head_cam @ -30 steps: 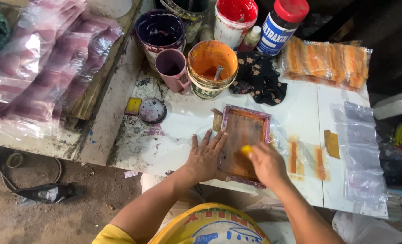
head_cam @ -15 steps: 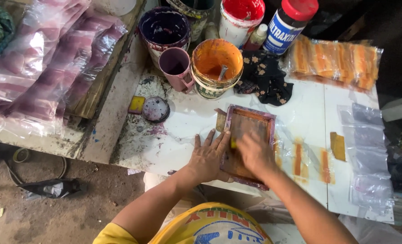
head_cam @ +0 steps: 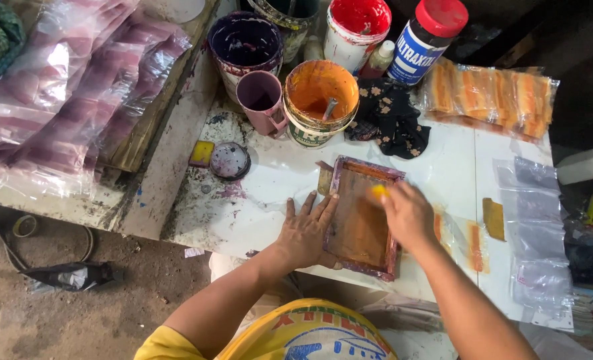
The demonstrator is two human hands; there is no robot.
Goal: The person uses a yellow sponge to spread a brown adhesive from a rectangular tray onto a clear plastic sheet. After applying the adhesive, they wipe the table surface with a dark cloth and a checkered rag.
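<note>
Left hand point(head_cam: 304, 230) flat, fingers spread, on frame's point(head_cam: 363, 217) left edge; right hand point(head_cam: 408, 215) closed around yellow pad point(head_cam: 378, 193) (upper part of frame).

Blue-labelled, red-capped jar point(head_cam: 424, 41) at the table's back; beside it, clear orange-striped packets point(head_cam: 490, 93) — flat.

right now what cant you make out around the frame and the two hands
- Head view: the yellow tool is mostly hidden by the right hand; its shape is unclear.
- The printing frame: the left hand covers its left edge.
- Whatever lies under the frame is hidden.
- Orange paint bucket: the stick inside is too small to identify.
</note>
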